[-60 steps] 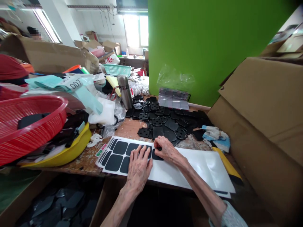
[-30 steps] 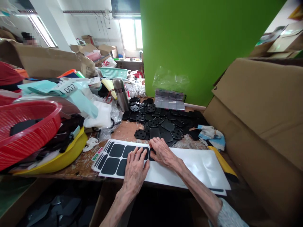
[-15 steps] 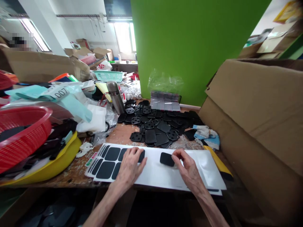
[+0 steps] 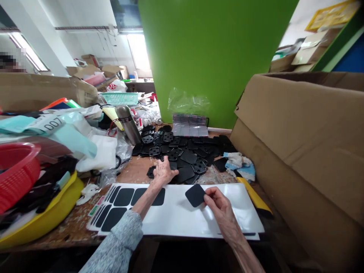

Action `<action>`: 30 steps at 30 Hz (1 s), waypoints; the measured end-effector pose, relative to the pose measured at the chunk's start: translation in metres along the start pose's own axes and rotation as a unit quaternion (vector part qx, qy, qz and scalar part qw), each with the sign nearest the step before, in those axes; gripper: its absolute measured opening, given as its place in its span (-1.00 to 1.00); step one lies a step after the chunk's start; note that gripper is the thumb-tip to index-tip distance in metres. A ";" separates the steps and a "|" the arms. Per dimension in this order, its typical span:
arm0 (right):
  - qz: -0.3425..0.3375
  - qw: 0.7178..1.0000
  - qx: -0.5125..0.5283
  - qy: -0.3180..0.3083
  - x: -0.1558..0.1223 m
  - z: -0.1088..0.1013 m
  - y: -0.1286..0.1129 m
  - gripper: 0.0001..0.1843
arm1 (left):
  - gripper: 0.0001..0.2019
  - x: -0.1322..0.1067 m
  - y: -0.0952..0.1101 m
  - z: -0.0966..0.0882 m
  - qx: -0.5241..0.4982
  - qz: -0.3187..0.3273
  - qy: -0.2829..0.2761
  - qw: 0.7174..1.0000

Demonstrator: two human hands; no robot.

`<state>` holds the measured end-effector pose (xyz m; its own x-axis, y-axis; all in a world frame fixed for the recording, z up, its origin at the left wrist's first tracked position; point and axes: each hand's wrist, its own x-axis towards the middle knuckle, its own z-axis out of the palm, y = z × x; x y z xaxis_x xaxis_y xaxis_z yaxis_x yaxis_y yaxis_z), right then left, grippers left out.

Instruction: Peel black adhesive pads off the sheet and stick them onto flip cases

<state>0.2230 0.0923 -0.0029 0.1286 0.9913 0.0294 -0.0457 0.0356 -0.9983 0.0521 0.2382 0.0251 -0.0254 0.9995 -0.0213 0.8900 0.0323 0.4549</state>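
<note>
My right hand (image 4: 218,203) pinches the right corner of a black rounded-square sticker (image 4: 195,195), which is tilted like a diamond above the white backing sheet (image 4: 176,223). More black stickers (image 4: 124,197) of the same shape remain in rows on the sheet's left part. Farther back, my left hand (image 4: 164,172) is stretched over the near edge of a pile of black plates (image 4: 184,173), thumb and fingers spread. Its fingertips lie over a dark plate; whether they touch it I cannot tell. Some of the plates have round holes.
A steel flask (image 4: 127,124) leans left of the pile, beside plastic bags. Red basket (image 4: 18,163) and yellow bowl (image 4: 57,204) crowd the left. A large cardboard box (image 4: 298,144) borders the right, with a blue-white glove (image 4: 241,165) and a yellow strip (image 4: 254,197) nearby.
My left hand has left the sticker sheet and reached forward to the plates. The sticker in my right hand has been raised and turned. The camera view has shifted a little.
</note>
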 end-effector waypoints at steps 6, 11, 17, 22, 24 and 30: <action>0.004 1.000 0.028 0.009 -0.001 -0.001 0.006 -0.83 | -0.68 0.006 -0.011 -0.017 -0.153 -0.010 -0.027 0.988; 0.006 0.980 0.186 0.075 0.005 -0.006 -0.013 -0.82 | -0.66 -0.032 -0.012 -0.039 -0.260 0.055 -0.063 0.962; -0.047 0.946 0.278 0.159 0.034 0.008 -0.044 -0.81 | -0.81 -0.099 -0.015 -0.032 -0.170 0.251 0.068 0.950; 0.012 0.957 0.264 0.120 0.016 0.042 -0.031 -0.81 | -0.77 -0.121 -0.019 -0.009 -0.104 0.271 0.230 0.929; 0.042 0.957 0.263 0.118 0.004 0.053 -0.022 -0.81 | -0.75 -0.122 -0.022 -0.001 -0.105 0.250 0.245 0.931; 0.062 0.955 0.264 0.122 -0.006 0.066 -0.002 -0.82 | -0.70 -0.120 -0.020 0.005 -0.164 0.171 0.142 0.961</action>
<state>0.1565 0.0947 0.0020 0.3139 0.9351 -0.1646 -0.5609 0.0428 -0.8268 0.0400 0.1175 0.0138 0.0781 0.9125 0.4016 0.6782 -0.3439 0.6494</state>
